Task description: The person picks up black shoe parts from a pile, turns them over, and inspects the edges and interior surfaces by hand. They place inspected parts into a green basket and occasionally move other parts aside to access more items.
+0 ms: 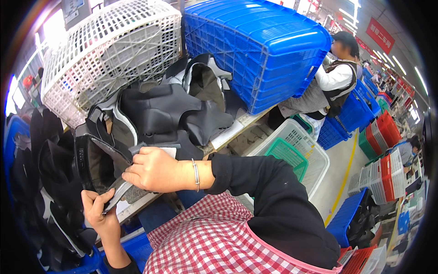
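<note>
At the edge of the workbench both my hands are closed on a black shoe upper (117,195), whose pale grey edge runs between them. My left hand (100,211) pinches its lower end between thumb and fingers. Higher up along the same edge, my right hand (150,170) has its fingers curled over the piece, hiding part of it. Just beyond lies an open black upper (93,157) with a brown-grey lining. More smooth black uppers (157,109) are heaped behind my right hand, some with white-grey edges.
A white crate (114,45) and a blue crate (255,50) stand tipped behind the heap. Black pieces (50,169) hang at the left. A pale bin (315,169) holding a green basket (287,157) sits right of the bench. Another person (340,75) works beyond it.
</note>
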